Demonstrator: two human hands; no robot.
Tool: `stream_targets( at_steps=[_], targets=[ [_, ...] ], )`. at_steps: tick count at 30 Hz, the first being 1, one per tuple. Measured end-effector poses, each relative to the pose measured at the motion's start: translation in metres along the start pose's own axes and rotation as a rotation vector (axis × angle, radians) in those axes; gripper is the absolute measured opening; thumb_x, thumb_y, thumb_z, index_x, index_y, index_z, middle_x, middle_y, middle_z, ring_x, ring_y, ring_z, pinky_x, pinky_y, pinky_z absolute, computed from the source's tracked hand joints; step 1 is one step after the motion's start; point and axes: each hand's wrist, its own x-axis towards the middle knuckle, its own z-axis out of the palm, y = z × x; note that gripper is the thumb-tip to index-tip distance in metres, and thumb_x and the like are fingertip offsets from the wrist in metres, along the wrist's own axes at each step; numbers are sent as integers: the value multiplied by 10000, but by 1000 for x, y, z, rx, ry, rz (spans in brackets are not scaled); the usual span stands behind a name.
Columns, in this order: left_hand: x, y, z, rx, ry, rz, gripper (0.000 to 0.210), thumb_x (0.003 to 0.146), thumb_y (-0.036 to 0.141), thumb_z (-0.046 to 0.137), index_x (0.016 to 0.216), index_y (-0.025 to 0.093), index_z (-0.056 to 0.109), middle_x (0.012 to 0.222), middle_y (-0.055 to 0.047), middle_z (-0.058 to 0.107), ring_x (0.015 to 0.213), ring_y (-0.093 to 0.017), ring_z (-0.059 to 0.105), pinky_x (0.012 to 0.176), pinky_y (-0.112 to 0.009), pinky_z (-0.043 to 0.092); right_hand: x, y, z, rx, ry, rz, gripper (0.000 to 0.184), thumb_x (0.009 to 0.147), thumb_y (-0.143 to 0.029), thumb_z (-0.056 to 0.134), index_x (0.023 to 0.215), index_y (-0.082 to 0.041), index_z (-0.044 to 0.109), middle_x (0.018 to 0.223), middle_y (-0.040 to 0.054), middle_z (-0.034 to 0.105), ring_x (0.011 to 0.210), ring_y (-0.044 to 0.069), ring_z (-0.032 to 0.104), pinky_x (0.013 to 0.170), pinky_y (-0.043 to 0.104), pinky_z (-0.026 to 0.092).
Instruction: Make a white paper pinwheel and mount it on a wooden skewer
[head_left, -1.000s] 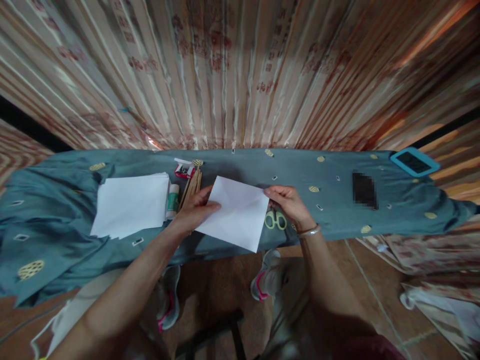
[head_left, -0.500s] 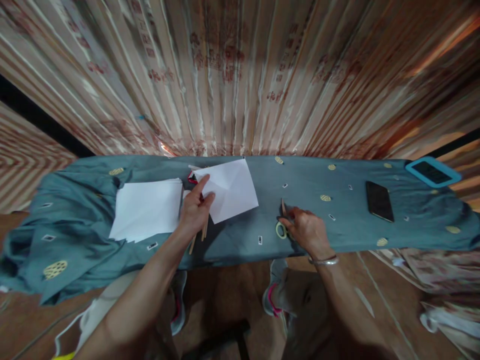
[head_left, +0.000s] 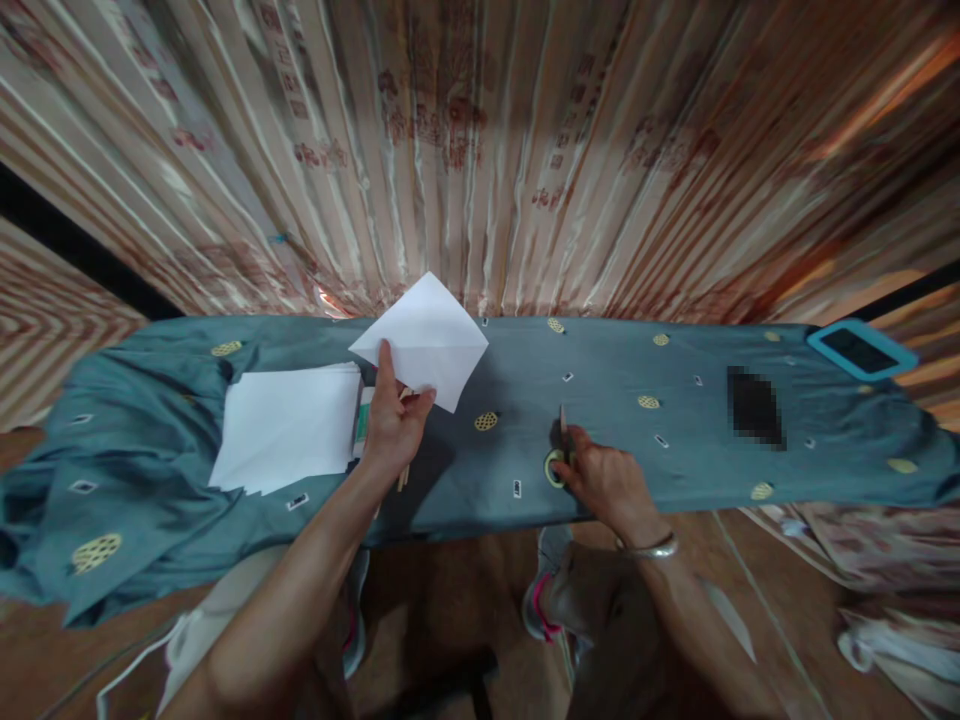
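Note:
My left hand (head_left: pixel 399 415) pinches a white sheet of paper (head_left: pixel 431 325) by its lower left side and holds it tilted above the cloth. The sheet is turned with one corner up, and a crease runs across it. My right hand (head_left: pixel 606 478) is closed on a pair of scissors (head_left: pixel 555 466) with pale green handles; the blades point away from me, low over the cloth. Thin wooden sticks (head_left: pixel 403 478) lie partly hidden under my left hand. Left of that hand is a stack of white paper (head_left: pixel 289 428).
A teal patterned cloth (head_left: pixel 517 450) covers the long table. Beside the paper stack a green and white item (head_left: pixel 364 418) shows in part. To the right are a dark blurred-out object (head_left: pixel 754 408) and a blue-framed device (head_left: pixel 862 350). A pleated curtain (head_left: pixel 465 150) hangs behind.
My left hand has lifted the sheet and turned it, so a corner now points up. The green and white item beside the stack shows more. My right hand with the scissors has barely moved.

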Motion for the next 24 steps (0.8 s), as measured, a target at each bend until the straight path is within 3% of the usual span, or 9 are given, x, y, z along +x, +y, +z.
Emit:
stream_targets(
  at_steps=[4, 7, 12, 14, 17, 20, 24],
  targets=[
    [-3, 4, 9, -41, 1, -1, 1049, 707, 204, 717, 1558, 188, 104, 1270, -137, 633, 916, -151, 624, 817, -266, 525, 0, 1, 1, 58, -22, -67, 444, 905, -273, 590, 1314, -113, 528, 905, 143, 771, 871, 293, 743, 670, 314, 474],
    [-4, 7, 12, -53, 12, -15, 1054, 711, 196, 719, 1559, 194, 94, 1207, -124, 663, 876, -145, 627, 810, -274, 531, 4, 6, 8, 208, 30, -93, 398, 878, -214, 577, 1263, -113, 572, 884, 127, 769, 835, 278, 741, 689, 320, 481],
    [-1, 8, 13, -91, 54, -19, 1072, 695, 222, 745, 1559, 194, 112, 1215, -126, 651, 894, -151, 629, 824, -274, 527, 20, 6, 20, 922, 127, -9, 302, 761, -258, 665, 1054, -189, 664, 795, 33, 753, 733, 202, 712, 700, 296, 499],
    [0, 8, 12, -120, 63, -24, 1082, 693, 244, 755, 1559, 222, 106, 1264, -123, 626, 938, -157, 632, 844, -277, 523, 25, -2, 21, 1344, 43, 46, 331, 701, -291, 727, 1012, -189, 678, 764, 23, 746, 700, 181, 699, 680, 282, 507],
    [2, 10, 8, -136, 59, -48, 1110, 687, 272, 769, 1559, 237, 84, 1267, -116, 625, 927, -156, 637, 819, -269, 527, 26, -21, 21, 1879, -257, 68, 404, 646, -332, 802, 1009, -184, 703, 794, 27, 756, 688, 158, 695, 677, 268, 531],
    [4, 14, 5, -143, 83, -56, 1141, 655, 263, 779, 1559, 218, 85, 1246, -109, 633, 862, -137, 632, 772, -243, 528, 23, -42, 20, 2126, -430, 50, 320, 595, -298, 852, 871, -178, 743, 782, 23, 758, 702, 142, 697, 671, 238, 541],
    [6, 18, 4, -167, 116, -34, 1194, 595, 234, 796, 1558, 214, 90, 1249, -103, 621, 832, -126, 636, 751, -232, 533, 16, -63, 20, 2220, -515, -4, 364, 530, -228, 889, 867, -179, 761, 771, 9, 756, 653, 110, 673, 612, 188, 520]
  ],
)
